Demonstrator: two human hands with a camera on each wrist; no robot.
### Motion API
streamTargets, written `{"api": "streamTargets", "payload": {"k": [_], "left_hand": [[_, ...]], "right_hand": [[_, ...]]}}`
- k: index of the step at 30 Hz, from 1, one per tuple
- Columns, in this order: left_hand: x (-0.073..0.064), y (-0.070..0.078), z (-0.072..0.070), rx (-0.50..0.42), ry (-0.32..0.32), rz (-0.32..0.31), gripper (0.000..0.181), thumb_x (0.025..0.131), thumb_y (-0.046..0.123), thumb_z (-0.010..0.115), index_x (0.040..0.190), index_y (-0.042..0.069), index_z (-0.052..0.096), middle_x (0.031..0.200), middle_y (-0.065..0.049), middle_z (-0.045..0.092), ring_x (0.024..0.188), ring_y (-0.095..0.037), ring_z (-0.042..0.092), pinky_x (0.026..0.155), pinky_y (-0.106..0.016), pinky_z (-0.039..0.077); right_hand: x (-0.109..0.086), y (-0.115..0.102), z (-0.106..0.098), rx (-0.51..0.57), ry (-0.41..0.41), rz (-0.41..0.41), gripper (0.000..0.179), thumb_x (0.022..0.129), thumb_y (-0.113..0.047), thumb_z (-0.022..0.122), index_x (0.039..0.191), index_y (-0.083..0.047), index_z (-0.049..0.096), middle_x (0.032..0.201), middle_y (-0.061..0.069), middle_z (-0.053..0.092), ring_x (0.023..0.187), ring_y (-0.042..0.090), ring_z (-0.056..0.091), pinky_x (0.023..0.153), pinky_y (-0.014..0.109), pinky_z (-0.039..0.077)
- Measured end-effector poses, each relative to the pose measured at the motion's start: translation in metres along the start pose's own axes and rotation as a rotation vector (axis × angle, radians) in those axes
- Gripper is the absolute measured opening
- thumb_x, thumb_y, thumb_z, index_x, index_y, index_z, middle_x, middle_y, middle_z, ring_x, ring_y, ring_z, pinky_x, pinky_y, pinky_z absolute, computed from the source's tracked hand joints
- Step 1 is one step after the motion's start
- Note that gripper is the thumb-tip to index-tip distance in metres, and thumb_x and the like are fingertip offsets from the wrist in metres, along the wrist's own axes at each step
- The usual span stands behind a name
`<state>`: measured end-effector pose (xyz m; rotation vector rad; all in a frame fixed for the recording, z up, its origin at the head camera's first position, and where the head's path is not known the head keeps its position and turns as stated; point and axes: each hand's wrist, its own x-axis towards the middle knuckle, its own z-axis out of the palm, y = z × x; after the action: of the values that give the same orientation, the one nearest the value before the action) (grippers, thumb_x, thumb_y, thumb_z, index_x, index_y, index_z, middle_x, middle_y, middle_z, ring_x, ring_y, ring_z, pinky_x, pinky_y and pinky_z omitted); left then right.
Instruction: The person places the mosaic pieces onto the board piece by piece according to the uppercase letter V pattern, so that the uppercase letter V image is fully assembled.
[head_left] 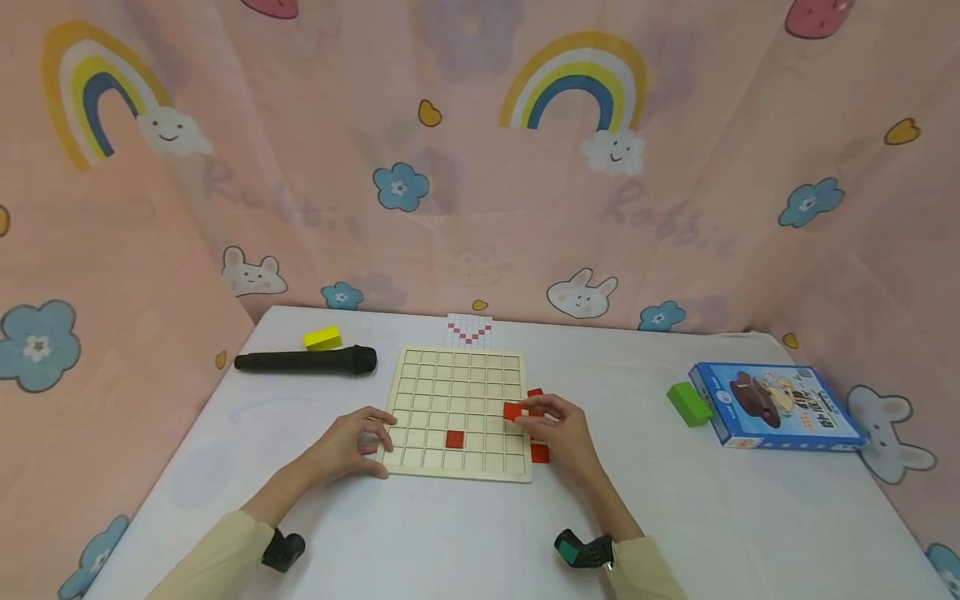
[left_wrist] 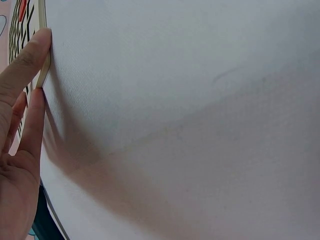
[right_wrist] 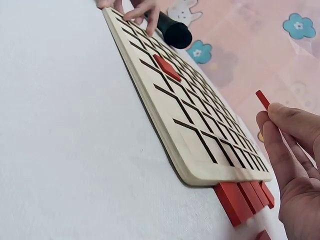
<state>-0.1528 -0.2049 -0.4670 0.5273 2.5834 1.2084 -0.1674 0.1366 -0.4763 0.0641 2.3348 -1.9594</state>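
A cream grid board lies flat on the white table. My left hand holds its near left corner, fingers over the left edge and thumb at the front corner. One red square tile sits in a cell of a near row. Between thumb and fingertips my right hand pinches another red tile, which the right wrist view shows raised above the board's right side. More red tiles lie along the right edge, partly hidden by that hand in the head view.
Behind the board is a pattern card with red squares in a V. A black microphone and yellow block lie at the back left. To the right are a green block and a blue box. A pink curtain backs the table.
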Motion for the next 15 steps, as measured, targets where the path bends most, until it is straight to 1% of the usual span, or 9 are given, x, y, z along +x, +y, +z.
{"api": "streamTargets", "payload": {"k": [2, 6, 9, 11, 15], "left_hand": [[0.0, -0.001, 0.0, 0.004, 0.001, 0.003, 0.028, 0.062, 0.009, 0.088, 0.078, 0.011, 0.066, 0.126, -0.012, 0.054, 0.123, -0.038, 0.045, 0.086, -0.025, 0.055], [0.001, -0.003, 0.001, 0.002, 0.006, 0.004, 0.028, 0.061, 0.009, 0.088, 0.078, 0.012, 0.066, 0.126, -0.012, 0.055, 0.123, -0.039, 0.045, 0.086, -0.025, 0.055], [0.002, -0.004, 0.001, -0.001, 0.005, 0.001, 0.028, 0.061, 0.01, 0.089, 0.078, 0.013, 0.066, 0.126, -0.011, 0.054, 0.124, -0.039, 0.045, 0.086, -0.025, 0.055], [0.002, -0.005, 0.001, -0.007, 0.003, -0.004, 0.028, 0.061, 0.01, 0.089, 0.078, 0.013, 0.066, 0.126, -0.011, 0.054, 0.124, -0.038, 0.045, 0.086, -0.025, 0.055], [0.002, -0.006, 0.002, -0.011, -0.002, -0.003, 0.028, 0.061, 0.01, 0.089, 0.078, 0.012, 0.066, 0.126, -0.011, 0.054, 0.123, -0.038, 0.046, 0.086, -0.025, 0.055]], "right_hand": [[0.0, -0.003, 0.006, 0.014, -0.014, -0.012, 0.032, 0.082, -0.012, 0.077, 0.11, -0.004, 0.065, 0.112, 0.013, 0.062, 0.089, 0.021, 0.067, 0.076, 0.021, 0.057], [-0.005, -0.02, 0.018, 0.036, -0.061, -0.038, 0.03, 0.082, -0.004, 0.075, 0.109, 0.003, 0.063, 0.111, 0.016, 0.063, 0.086, 0.024, 0.069, 0.073, 0.019, 0.057], [-0.008, -0.03, 0.027, 0.025, -0.085, -0.046, 0.029, 0.082, -0.001, 0.073, 0.108, 0.005, 0.062, 0.109, 0.017, 0.063, 0.086, 0.025, 0.069, 0.074, 0.019, 0.057], [-0.006, -0.029, 0.033, 0.025, -0.096, -0.051, 0.029, 0.082, -0.001, 0.073, 0.109, 0.006, 0.062, 0.108, 0.017, 0.064, 0.086, 0.024, 0.07, 0.075, 0.019, 0.056], [0.003, -0.013, 0.046, 0.046, -0.107, -0.066, 0.029, 0.081, -0.003, 0.075, 0.107, 0.004, 0.064, 0.104, 0.016, 0.067, 0.085, 0.023, 0.07, 0.078, 0.02, 0.056]]}}
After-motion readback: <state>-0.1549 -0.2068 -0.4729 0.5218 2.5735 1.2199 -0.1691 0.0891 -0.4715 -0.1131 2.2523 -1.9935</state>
